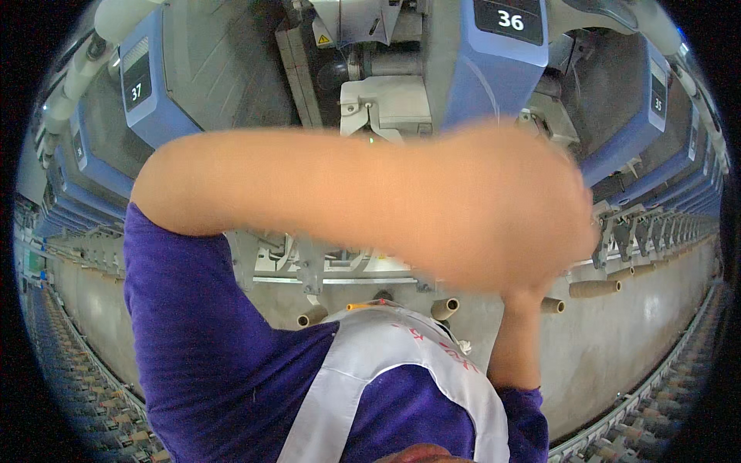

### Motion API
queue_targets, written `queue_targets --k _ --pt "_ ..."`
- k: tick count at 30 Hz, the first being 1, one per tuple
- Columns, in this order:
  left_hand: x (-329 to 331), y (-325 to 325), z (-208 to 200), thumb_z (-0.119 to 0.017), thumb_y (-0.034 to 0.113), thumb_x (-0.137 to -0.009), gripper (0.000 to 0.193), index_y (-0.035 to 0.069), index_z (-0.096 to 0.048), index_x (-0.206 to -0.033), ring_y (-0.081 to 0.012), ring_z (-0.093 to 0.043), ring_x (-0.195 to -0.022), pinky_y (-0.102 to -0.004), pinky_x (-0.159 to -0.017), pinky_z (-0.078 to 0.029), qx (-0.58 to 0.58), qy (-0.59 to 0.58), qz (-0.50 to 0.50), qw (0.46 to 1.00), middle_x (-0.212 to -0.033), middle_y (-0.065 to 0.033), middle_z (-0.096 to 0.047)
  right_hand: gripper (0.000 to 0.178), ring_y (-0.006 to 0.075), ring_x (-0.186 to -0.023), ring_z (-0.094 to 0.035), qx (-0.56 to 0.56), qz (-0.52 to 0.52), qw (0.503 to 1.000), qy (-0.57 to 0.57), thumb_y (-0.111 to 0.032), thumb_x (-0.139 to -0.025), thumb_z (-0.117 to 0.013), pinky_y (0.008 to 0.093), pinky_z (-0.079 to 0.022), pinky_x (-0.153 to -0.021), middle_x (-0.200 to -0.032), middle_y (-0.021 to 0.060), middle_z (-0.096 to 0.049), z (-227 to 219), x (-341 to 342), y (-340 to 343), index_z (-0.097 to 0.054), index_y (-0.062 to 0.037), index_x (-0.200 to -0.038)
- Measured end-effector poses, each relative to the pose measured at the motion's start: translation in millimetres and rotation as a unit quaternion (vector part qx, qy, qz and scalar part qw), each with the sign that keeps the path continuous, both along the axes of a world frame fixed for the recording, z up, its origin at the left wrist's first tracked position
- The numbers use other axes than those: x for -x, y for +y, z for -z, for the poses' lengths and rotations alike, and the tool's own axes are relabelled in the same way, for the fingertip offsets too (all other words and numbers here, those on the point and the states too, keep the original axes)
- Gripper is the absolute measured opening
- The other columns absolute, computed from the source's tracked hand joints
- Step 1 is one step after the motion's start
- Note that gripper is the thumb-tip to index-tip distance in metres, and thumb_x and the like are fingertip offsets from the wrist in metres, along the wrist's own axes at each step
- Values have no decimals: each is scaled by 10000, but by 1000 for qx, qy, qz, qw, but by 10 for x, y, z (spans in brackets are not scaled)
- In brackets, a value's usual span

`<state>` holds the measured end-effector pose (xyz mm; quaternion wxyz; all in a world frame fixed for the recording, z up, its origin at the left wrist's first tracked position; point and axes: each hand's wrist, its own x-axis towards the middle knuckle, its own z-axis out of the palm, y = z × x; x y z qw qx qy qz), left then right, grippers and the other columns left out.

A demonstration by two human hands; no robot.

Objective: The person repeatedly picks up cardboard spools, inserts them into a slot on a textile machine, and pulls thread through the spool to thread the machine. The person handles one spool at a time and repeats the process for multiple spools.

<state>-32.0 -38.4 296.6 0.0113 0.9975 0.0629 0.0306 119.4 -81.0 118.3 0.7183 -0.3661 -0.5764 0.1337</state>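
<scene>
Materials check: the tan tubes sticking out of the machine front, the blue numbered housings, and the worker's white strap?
Tubes: likely cardboard or paper, matte tan, hollow open ends. Housings: probably painted metal or moulded plastic, smooth blue, slight sheen; can't tell which. Strap: woven fabric, matte white, soft folds over the purple shirt.

In front of me a long grey machine ledge [617,339] carries a row of cardboard tubes [594,288] that jut out of it side by side, with metal brackets [617,231] above.

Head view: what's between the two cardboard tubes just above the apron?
Head view shows a small orange piece and a dark round part between the left tube and the right tube.
</scene>
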Motion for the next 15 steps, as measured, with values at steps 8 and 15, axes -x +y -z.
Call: queue_targets --k 8,15 --pt "548 428 -96 -626 184 -750 236 22 -685 -911 -348 -635 -888 -412 -805 -508 76 -137 -113 981 -956 -144 -678 284 96 -409 -379 206 -422 882 41 -301 -976 -500 238 -288 -384 -567 14 -507 300 108 -128 -567 -32 -917" --pt "1264 1877 -669 -621 253 -836 408 43 -609 -1186 -278 -646 -968 -377 -889 -508 -23 -333 -433 837 -1079 -183 -660 217 352 -683 -588 499 65 790 -350 -237 -875 -603 416 -462 -618 -771 167 -614 1923 -1280 -549 -593 -22 -900"
